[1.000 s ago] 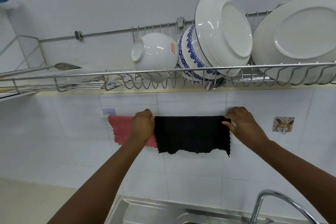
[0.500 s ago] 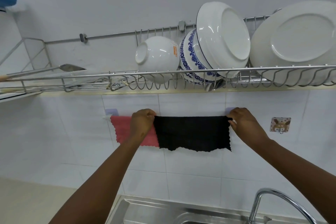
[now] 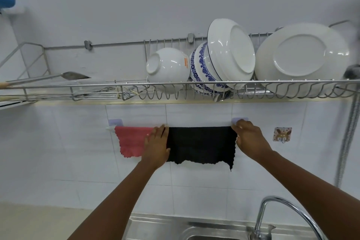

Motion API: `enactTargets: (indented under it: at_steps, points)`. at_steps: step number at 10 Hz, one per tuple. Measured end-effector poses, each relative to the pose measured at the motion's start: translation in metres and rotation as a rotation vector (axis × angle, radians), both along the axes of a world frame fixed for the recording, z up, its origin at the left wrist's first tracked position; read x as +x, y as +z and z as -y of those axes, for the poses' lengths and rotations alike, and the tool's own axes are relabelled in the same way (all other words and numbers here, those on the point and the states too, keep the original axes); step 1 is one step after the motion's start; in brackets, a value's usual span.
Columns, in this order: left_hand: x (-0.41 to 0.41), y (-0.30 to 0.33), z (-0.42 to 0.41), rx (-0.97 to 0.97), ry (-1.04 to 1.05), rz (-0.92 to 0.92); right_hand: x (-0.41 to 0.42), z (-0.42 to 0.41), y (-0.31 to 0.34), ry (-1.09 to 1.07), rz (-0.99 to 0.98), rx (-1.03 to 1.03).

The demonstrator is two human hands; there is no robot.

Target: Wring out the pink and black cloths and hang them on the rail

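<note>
The pink cloth (image 3: 130,141) and the black cloth (image 3: 201,144) hang side by side over a thin white rail (image 3: 109,128) on the tiled wall, below the dish rack. The rail shows only at its left end. My left hand (image 3: 156,145) lies flat with fingers stretched out over the seam where the two cloths meet, covering the pink cloth's right edge. My right hand (image 3: 250,139) is at the black cloth's upper right corner, fingers curled on its edge.
A wire dish rack (image 3: 194,85) with white and blue-patterned bowls and a large plate (image 3: 300,60) sits just above the rail. A steel sink (image 3: 194,230) and curved tap (image 3: 272,212) are below. A sticker hook (image 3: 282,134) is on the tiles to the right.
My left hand has gone from curled at the rail to flat against the cloths, slightly lower. My right hand stays at the black cloth's right corner. The view has shifted a little.
</note>
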State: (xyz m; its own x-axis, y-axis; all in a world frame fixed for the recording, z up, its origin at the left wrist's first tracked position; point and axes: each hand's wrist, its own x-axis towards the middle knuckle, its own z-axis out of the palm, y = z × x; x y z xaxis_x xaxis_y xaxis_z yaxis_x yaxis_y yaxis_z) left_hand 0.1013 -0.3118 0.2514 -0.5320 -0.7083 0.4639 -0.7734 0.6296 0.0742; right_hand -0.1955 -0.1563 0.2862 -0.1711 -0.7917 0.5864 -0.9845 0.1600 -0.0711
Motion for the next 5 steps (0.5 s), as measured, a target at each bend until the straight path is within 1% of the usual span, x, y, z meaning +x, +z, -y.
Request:
enactTargets:
  at_steps: [1,2,3,4,5]
  points:
    - [-0.006,0.006,-0.005,0.092,0.011,-0.043,0.004,-0.004,0.006,-0.06,-0.059,0.055]
    - [-0.015,0.021,-0.019,0.182,-0.027,-0.119,0.007,-0.015,0.015,-0.088,0.04,0.178]
    - [-0.026,0.034,-0.045,0.185,-0.097,-0.171,0.003,-0.038,0.018,-0.054,0.107,0.122]
    - [-0.043,0.044,-0.077,0.189,-0.173,-0.203,-0.007,-0.074,0.022,-0.019,0.132,0.04]
    - [-0.07,0.057,-0.116,0.186,-0.238,-0.239,-0.028,-0.116,0.032,-0.026,0.129,0.016]
